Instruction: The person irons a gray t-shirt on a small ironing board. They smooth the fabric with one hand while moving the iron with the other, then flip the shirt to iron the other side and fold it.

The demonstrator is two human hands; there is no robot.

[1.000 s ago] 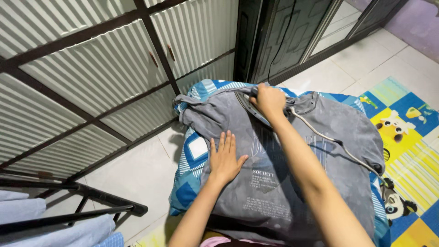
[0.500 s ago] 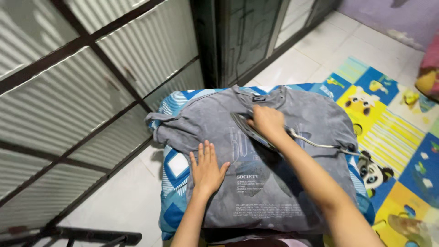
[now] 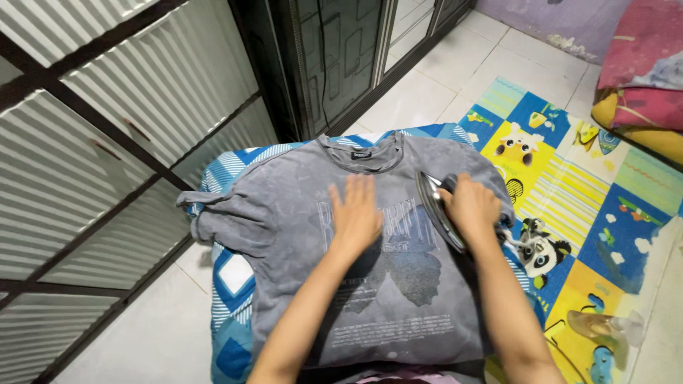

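Left hand (image 3: 356, 213) lies flat and open, pinning the shirt (image 3: 284, 227) smooth; right hand (image 3: 471, 208) grips the iron (image 3: 435, 208).

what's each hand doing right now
Left hand: open, palm flat on the grey t-shirt.
Right hand: closed around the handle of the iron, which sits on the shirt's right side.
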